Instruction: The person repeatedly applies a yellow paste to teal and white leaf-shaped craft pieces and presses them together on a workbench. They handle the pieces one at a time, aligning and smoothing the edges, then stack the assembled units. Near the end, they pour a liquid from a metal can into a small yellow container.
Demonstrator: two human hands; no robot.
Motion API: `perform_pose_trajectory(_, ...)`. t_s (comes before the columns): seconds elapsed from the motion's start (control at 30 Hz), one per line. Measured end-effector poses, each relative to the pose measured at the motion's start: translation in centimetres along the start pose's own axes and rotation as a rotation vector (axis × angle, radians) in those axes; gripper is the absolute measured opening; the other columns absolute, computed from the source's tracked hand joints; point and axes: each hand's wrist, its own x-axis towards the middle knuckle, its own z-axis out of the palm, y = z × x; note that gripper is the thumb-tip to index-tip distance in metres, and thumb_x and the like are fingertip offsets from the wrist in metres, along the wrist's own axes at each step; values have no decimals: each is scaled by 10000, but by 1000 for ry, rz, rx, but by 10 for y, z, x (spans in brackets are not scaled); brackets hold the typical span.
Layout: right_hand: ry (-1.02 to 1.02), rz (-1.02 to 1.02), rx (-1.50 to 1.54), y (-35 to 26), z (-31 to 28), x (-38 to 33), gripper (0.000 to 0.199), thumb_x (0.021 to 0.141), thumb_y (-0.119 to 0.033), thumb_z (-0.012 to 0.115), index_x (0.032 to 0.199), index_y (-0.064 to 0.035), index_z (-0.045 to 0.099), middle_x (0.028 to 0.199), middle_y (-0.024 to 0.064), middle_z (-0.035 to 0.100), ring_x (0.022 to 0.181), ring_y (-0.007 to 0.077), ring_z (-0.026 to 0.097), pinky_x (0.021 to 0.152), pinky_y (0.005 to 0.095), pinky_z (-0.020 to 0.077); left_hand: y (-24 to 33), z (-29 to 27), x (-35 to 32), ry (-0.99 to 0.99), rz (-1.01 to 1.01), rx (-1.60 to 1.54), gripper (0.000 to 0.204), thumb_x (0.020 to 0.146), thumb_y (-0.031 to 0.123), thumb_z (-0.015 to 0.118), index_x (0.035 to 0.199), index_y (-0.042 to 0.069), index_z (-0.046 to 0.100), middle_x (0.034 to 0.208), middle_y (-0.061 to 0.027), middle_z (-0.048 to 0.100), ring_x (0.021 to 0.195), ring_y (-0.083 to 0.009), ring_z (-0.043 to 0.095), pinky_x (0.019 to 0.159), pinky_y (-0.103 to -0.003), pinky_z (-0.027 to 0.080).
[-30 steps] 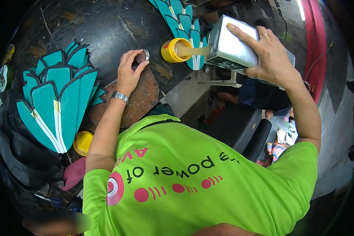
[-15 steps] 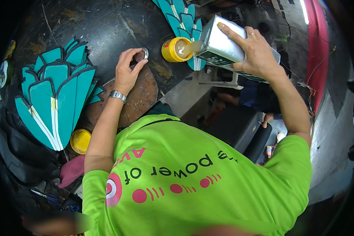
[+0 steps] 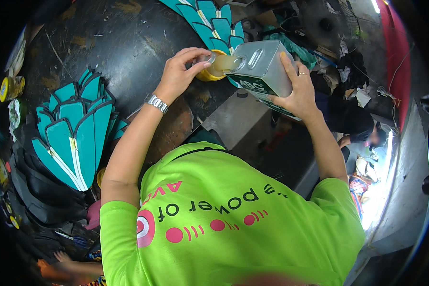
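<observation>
My right hand (image 3: 298,90) grips a tilted silver-and-green metal can (image 3: 267,59) by its side. Pale yellowish, thick-looking liquid (image 3: 225,64) runs from the can's mouth into a yellow jar (image 3: 213,76) on the dark table. In my left hand (image 3: 178,71), thumb and fingers pinch a small round cap (image 3: 206,58) close to the stream, at the jar's rim. The jar's opening is partly hidden by the hand and cap. A silver watch is on my left wrist.
Stacked teal pieces (image 3: 64,138) with black edges and white strips lie at left; more teal pieces (image 3: 214,24) lie beyond the jar. Black moulded pieces (image 3: 43,190) sit at lower left. A fan (image 3: 326,24) stands far right. Other people are partly visible at lower left and right.
My left hand has moved right with the cap, from the open table to the jar and stream. The can has turned and shifted slightly left, still pouring.
</observation>
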Motion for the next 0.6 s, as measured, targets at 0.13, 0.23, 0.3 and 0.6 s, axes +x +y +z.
perform_pose_trajectory(0.13,54,81,122,2,15,-16,1154,542,-375,919,1563,-330,385,1340,306,469,1227,455,474,1035,514,432,7,12,26,-95,-19,24,270,877,180,778,1145,146,762,1069,-47,718,873,-145,650,842,-287,530)
perform_pose_trajectory(0.23,43,70,27,1,20,-20,1200,521,-351,938,1577,-267,374,1390,264,451,1265,443,481,1064,509,427,4,17,38,-142,-31,8,265,875,178,780,1138,151,765,1077,-42,725,877,-148,656,847,-285,530)
perform_pose_trajectory(0.3,20,86,44,2,21,-21,1186,523,-345,939,1570,-283,385,1401,266,440,1268,444,470,1067,513,424,1,19,44,-169,-34,6,263,873,174,781,1134,155,767,1090,-38,730,887,-149,662,852,-286,531)
perform_pose_trajectory(0.6,29,48,59,5,24,-16,1173,516,-316,942,1558,-273,405,1405,272,427,1258,454,473,1066,520,425,7,19,42,-232,-16,72,264,879,143,763,1143,137,758,1142,-46,731,951,-176,685,892,-309,543)
